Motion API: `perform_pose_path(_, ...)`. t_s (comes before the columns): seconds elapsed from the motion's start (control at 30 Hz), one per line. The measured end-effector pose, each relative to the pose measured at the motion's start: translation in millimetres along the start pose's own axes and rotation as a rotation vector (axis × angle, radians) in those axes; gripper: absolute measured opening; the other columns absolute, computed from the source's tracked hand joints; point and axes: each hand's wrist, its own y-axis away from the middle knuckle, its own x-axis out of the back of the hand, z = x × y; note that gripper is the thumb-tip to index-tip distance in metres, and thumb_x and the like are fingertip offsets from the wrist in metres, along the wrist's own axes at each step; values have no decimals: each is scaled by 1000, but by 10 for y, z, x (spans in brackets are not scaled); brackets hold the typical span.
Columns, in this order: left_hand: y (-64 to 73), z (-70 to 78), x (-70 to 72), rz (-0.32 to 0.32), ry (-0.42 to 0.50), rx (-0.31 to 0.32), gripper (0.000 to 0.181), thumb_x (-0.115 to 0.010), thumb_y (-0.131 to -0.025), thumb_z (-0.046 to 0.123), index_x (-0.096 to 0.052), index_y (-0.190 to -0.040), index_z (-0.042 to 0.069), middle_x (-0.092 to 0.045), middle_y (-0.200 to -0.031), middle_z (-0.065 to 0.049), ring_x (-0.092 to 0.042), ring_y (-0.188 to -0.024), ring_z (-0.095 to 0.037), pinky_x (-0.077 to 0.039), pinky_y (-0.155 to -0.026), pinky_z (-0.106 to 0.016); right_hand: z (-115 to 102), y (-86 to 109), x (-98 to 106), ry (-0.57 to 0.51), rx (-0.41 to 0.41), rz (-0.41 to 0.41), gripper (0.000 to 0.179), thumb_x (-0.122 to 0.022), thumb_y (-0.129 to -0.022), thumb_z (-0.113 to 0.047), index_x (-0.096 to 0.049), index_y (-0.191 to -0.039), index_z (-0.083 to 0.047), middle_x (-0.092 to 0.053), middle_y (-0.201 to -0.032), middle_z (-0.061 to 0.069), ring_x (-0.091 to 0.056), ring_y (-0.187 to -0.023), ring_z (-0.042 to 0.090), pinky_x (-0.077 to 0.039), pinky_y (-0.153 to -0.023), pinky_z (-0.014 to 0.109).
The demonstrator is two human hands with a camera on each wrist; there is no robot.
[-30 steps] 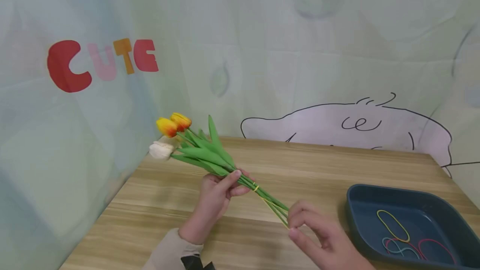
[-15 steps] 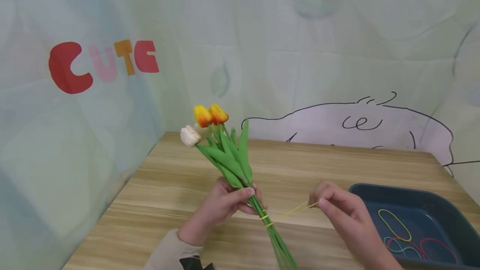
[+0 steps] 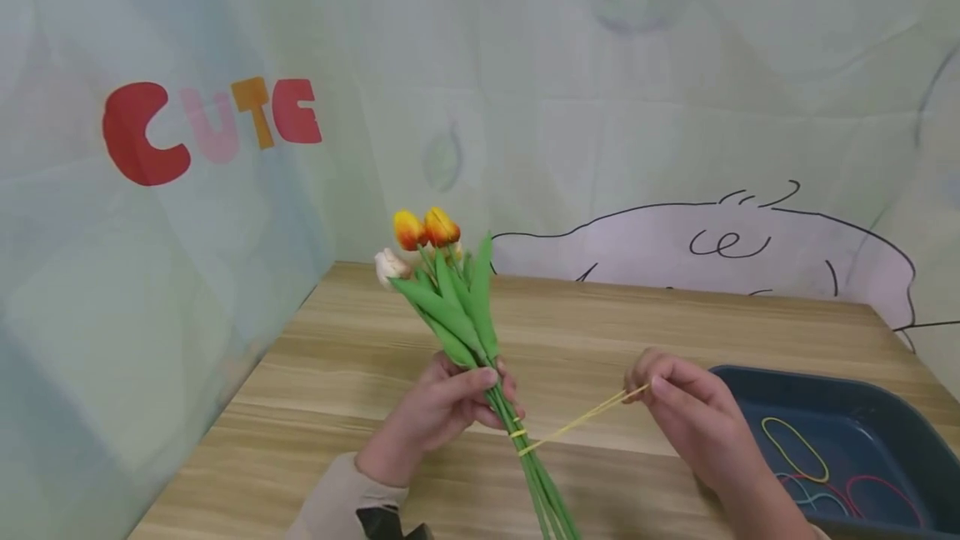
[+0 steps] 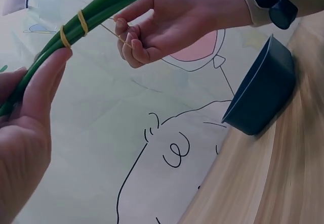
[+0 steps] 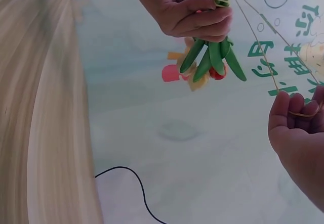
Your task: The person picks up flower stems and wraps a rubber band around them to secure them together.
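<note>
My left hand point(image 3: 450, 407) grips a bunch of artificial tulips point(image 3: 450, 311) around the green stems, just below the leaves. Two yellow-orange blooms and a white one lean up and left. Under the fingers, yellow turns of rubber band circle the stems point(image 4: 109, 6). From there a yellow rubber band point(image 3: 577, 422) runs taut to my right hand point(image 3: 697, 423), whose thumb and fingers pinch its far end. In the right wrist view the stretched band point(image 5: 255, 41) shows as two thin strands spreading apart. The lower stem ends pass out of the head view.
A dark blue tray point(image 3: 873, 448) stands on the wooden table point(image 3: 637, 315) at right, partly behind my right forearm. Inside lie a yellow rubber band point(image 3: 795, 434), a red one point(image 3: 892, 480) and a light blue one point(image 3: 806, 490). Printed cloth point(image 3: 525, 107) hangs behind and at left.
My right hand has moved from the stem ends up and right, drawing the rubber band out from the stems. The bunch has swung more upright and right in my left hand.
</note>
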Motion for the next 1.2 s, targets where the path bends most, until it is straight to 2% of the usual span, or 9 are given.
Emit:
perform_pose_path(0.13, 15, 11, -3, 77, 80, -5, 19, -44, -100, 3, -62, -102, 9, -69, -93, -2, -71, -87, -17, -61, -80, -30, 65, -12, 12, -29, 30, -31, 50, -17, -93, 20, -61, -105, -2, -53, -101, 5, -48, -96, 19, -50, -89, 26)
perform_pose_path(0.3, 9, 48, -31, 153, 183, -45, 22, -40, -101, 4, -62, -101, 9, -70, -90, -1, -70, -85, -14, -61, -81, -27, 199, -6, 13, -18, 73, -77, 45, -21, -91, 22, -58, -103, -1, -49, -98, 8, -46, -94, 21, -50, -89, 25)
perform_pose_path(0.47, -1, 82, -62, 183, 241, -101, 23, -39, -102, 2, -61, -100, 6, -70, -90, -3, -70, -86, -15, -60, -83, -25, 302, 11, -33, 54, 57, -68, 41, -26, -92, 21, -57, -100, -4, -47, -95, 8, -47, -94, 18, -51, -87, 25)
perform_pose_path(0.63, -2, 112, -83, 200, 282, -141, 23, -38, -102, 1, -60, -100, 3, -70, -91, -5, -70, -87, -18, -60, -81, -23, 369, 10, -142, 211, 64, -35, 30, -34, -90, 21, -54, -92, -1, -47, -89, 9, -48, -86, 19, -51, -79, 26)
perform_pose_path(0.8, 1, 142, -109, 235, 342, -149, 24, -36, -102, 0, -61, -99, 1, -69, -90, -8, -71, -87, -18, -60, -81, -23, 427, 25, -263, 386, 60, 4, 25, -43, -88, 22, -54, -88, -1, -49, -85, 10, -49, -83, 18, -51, -72, 28)
perform_pose_path(0.9, -2, 146, -115, 278, 365, -155, 26, -35, -102, 0, -61, -97, 0, -68, -90, -9, -71, -86, -20, -60, -79, -22, 496, 56, -334, 450, 57, 19, 27, -46, -86, 24, -55, -88, -2, -51, -85, 9, -50, -83, 17, -52, -71, 27)
perform_pose_path(1.1, -6, 163, -113, 390, 380, -155, 29, -34, -102, -1, -62, -94, 0, -68, -88, -12, -71, -85, -21, -60, -77, -22, 636, 123, -482, 624, 128, 3, 32, -57, -75, 22, -60, -90, -6, -55, -87, 5, -53, -79, 15, -54, -67, 24)
perform_pose_path(1.2, -8, 174, -111, 425, 376, -144, 28, -36, -102, -1, -63, -92, 0, -68, -87, -11, -72, -85, -21, -60, -76, -22, 673, 137, -584, 727, 166, 4, 27, -60, -79, 16, -60, -89, -9, -55, -85, 2, -54, -74, 11, -54, -63, 21)
